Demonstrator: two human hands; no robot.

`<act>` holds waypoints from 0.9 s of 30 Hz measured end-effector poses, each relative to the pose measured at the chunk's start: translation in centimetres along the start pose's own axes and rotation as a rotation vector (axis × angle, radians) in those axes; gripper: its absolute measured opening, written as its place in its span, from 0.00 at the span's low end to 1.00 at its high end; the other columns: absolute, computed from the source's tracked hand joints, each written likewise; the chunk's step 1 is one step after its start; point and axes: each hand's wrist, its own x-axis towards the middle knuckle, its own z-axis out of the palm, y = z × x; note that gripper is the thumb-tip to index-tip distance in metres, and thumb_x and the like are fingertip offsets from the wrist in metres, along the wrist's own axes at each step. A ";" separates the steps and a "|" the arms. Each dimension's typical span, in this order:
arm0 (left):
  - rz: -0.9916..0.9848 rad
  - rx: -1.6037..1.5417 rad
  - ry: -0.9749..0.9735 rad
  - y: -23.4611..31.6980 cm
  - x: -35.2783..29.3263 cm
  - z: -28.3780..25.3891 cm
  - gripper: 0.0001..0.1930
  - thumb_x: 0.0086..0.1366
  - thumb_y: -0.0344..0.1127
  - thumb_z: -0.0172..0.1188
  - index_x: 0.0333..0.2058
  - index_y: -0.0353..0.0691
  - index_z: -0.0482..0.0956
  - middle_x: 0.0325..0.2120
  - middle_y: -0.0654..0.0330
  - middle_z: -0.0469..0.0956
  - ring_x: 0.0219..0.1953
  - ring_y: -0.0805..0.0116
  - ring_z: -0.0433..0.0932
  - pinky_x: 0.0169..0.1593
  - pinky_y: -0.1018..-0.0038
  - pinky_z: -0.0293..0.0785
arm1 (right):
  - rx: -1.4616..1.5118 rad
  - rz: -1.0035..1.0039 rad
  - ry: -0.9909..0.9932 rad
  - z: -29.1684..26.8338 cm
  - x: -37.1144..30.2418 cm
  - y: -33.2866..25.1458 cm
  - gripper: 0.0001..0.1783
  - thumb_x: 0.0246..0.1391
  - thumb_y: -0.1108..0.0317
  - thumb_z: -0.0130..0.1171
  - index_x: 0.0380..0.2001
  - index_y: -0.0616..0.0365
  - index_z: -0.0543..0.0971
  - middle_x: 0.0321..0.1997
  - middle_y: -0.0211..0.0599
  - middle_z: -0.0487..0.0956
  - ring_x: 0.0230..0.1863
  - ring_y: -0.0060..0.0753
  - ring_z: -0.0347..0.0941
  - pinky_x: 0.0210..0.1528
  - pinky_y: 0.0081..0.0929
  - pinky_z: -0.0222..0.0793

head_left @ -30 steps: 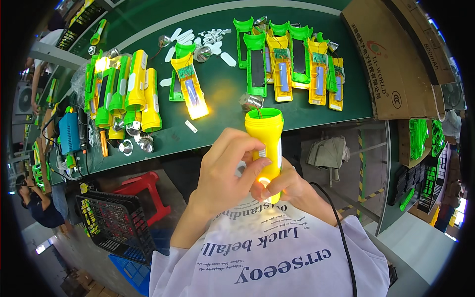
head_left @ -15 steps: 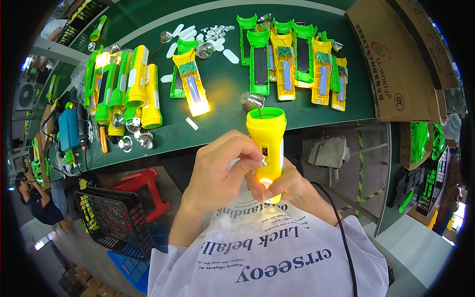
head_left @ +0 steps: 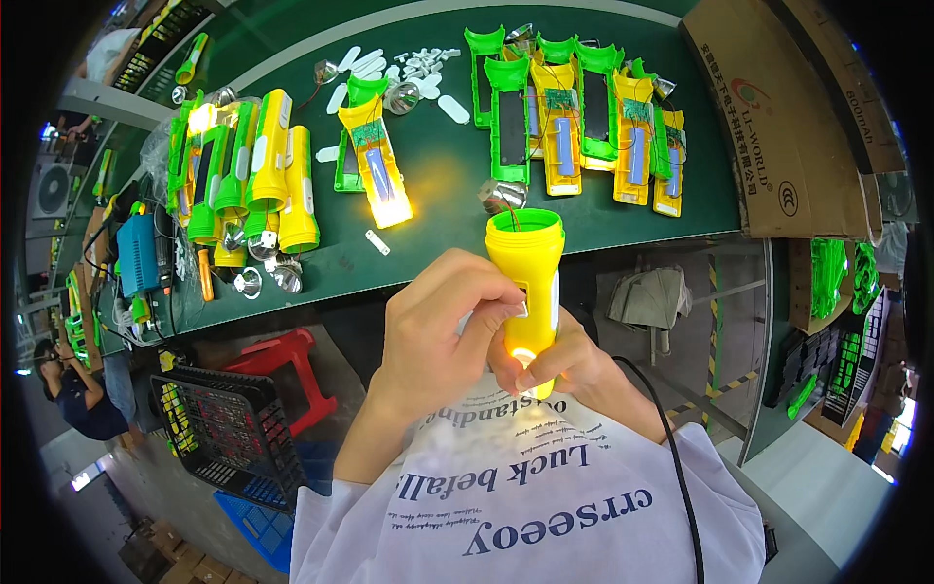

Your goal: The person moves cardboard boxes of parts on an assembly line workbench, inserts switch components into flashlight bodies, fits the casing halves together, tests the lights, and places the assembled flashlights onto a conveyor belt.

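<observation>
A yellow flashlight body [head_left: 523, 258] with a green ring inside its open top stands nearly upright before my chest. My right hand [head_left: 569, 360] is closed round its lower part, where a bright light glows. With fingers pinched, my left hand [head_left: 443, 326] presses a small white piece [head_left: 522, 310] to the side of the body, over its slot. Wires run from the open top to a silver reflector [head_left: 506, 195] behind it.
Opened flashlight halves [head_left: 564, 146] lie at the back right of the green bench [head_left: 438, 165]. One half [head_left: 375, 161] is lit. White parts [head_left: 423, 68] lie behind it; assembled flashlights [head_left: 268, 161] are piled left. A cardboard box [head_left: 769, 127] stands right, a black crate [head_left: 229, 428] below left.
My left hand has shifted slightly up and to the right, bringing the white piece onto the slot, which showed before. My right hand keeps its hold on the flashlight body.
</observation>
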 end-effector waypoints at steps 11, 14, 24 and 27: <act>0.063 0.279 0.129 -0.1 -1.1 1.3 0.11 0.50 0.14 0.63 0.22 0.35 0.69 0.23 0.57 0.72 0.24 0.65 0.74 0.24 0.76 0.68 | -0.061 0.034 0.109 1.5 -0.5 -0.9 0.28 0.22 0.80 0.54 0.38 0.63 0.67 0.17 0.38 0.71 0.15 0.27 0.67 0.17 0.25 0.63; -0.023 0.400 0.120 0.7 -1.6 1.8 0.13 0.51 0.14 0.62 0.21 0.36 0.66 0.22 0.59 0.70 0.25 0.68 0.74 0.26 0.77 0.69 | -0.025 0.047 0.098 1.5 -0.4 -0.7 0.28 0.23 0.80 0.54 0.38 0.62 0.67 0.17 0.38 0.71 0.15 0.28 0.67 0.17 0.25 0.63; -0.559 -0.876 -0.038 -1.9 -3.2 2.7 0.22 0.66 0.44 0.47 0.50 0.31 0.71 0.40 0.52 0.78 0.40 0.66 0.78 0.45 0.70 0.74 | 0.040 0.098 0.017 2.1 -0.2 0.0 0.26 0.24 0.79 0.56 0.36 0.63 0.69 0.18 0.38 0.71 0.16 0.31 0.69 0.19 0.26 0.66; -0.515 -0.831 -0.049 -2.5 -3.4 2.7 0.20 0.66 0.41 0.47 0.50 0.31 0.71 0.40 0.51 0.78 0.41 0.65 0.79 0.45 0.71 0.75 | 0.015 0.077 0.018 2.2 -0.2 -0.1 0.25 0.24 0.79 0.57 0.36 0.62 0.69 0.18 0.38 0.72 0.17 0.32 0.70 0.21 0.27 0.67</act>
